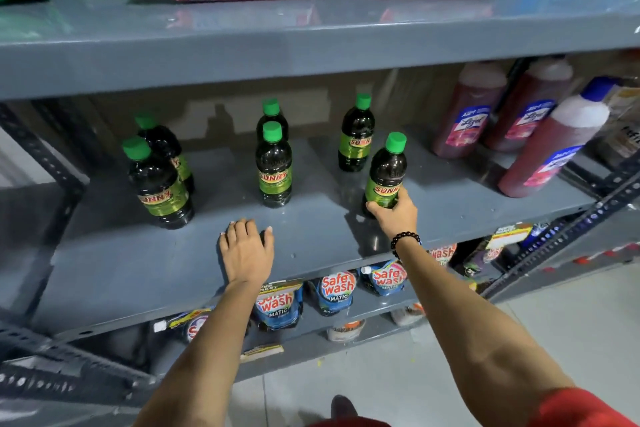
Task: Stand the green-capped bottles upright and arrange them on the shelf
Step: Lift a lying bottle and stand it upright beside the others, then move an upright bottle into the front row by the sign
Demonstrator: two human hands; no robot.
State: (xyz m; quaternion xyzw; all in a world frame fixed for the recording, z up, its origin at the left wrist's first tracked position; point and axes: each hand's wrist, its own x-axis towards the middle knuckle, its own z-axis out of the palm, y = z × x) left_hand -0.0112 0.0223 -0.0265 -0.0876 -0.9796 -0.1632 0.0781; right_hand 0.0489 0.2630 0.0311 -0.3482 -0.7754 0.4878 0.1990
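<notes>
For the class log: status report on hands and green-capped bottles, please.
Right hand gripping front-right bottle low. Left hand flat on the shelf, empty. All six bottles upright. Nothing in the way.

My grey metal shelf (pixel 311 246) spans the middle of the frame. Six green-capped bottles stand upright on it in three pairs: left front bottle (pixel 157 184) with one just behind it (pixel 162 146), centre front bottle (pixel 273 166) with another behind (pixel 272 116), and at centre right a back bottle (pixel 356 135) and a front bottle (pixel 386 173). My left hand (pixel 246 250) lies flat on the bare shelf near its front edge. At right, three red cleaner bottles (pixel 550 146) lean on it.
</notes>
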